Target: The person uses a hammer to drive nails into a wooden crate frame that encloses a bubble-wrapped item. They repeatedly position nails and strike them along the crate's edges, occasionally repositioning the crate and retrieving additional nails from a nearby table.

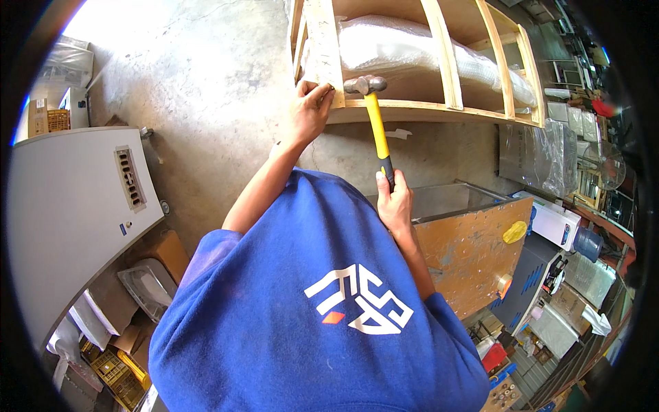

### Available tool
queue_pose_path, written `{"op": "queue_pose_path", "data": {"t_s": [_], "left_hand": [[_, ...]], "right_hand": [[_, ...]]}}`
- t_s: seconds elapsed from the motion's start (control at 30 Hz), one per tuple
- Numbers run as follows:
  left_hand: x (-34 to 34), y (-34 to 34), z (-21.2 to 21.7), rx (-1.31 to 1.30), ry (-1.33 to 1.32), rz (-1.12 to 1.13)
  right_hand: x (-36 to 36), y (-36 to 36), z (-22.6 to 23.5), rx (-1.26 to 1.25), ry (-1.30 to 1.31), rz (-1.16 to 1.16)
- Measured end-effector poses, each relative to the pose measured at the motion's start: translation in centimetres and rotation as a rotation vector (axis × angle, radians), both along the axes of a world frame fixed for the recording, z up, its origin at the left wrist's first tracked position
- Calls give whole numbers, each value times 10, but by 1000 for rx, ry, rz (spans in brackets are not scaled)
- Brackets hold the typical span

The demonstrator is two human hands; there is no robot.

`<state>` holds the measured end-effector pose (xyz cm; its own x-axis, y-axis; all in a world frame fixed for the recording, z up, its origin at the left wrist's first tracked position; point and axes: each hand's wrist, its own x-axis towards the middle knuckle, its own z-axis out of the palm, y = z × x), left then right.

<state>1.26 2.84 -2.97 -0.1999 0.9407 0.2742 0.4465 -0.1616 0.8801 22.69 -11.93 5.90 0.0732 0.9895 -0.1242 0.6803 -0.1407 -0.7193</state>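
1. Hammer first: my right hand is closed round the dark lower end of its handle, head up by the crate. A grip so far down could let the head wobble and land off the mark.
2. My left hand is at the crate's near corner, its fingers bunched narrow by the board (whatever they may pinch is too small to tell). The hammer head sits just beside them, so a blow straying left could catch them.
3. Struck near its edge, the board might split.
4. Behind the slats shows bubble wrap; a slip through the gap could tear it and mark whatever is inside.
5. My right forearm lies close to the brown panel, so a low backswing might knock my elbow and spoil the aim.
6. How the crate is propped, I can't see; if it shifted under a knock, my left hand could lose its place.
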Motion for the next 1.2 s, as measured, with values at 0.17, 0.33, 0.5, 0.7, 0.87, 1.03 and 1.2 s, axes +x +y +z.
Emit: {"op": "queue_pose_path", "data": {"t_s": [0.17, 0.33, 0.5, 0.7, 0.87, 1.03, 1.2], "left_hand": [[3, 2, 1, 19, 19, -6], [0, 3, -1, 28, 45, -18], [-2, 1, 2, 22, 28, -30], [-4, 1, -2, -34, -18, -45], [-4, 5, -1, -54, -51, -49], [-4, 1, -2, -60, -63, -49], [-5, -1, 8, -127, -94, -81]], "right_hand": [[3, 4, -1, -1, -61, 18], [-2, 8, -1, 15, -138, 32], [-2, 19, 2, 127, -210, 56], [-5, 10, 2, 35, -218, 86], [-10, 24, 17, 111, -96, 20], [-14, 15, 16, 91, -137, -39], [-1, 20, 12, -10, -209, 55]]}}
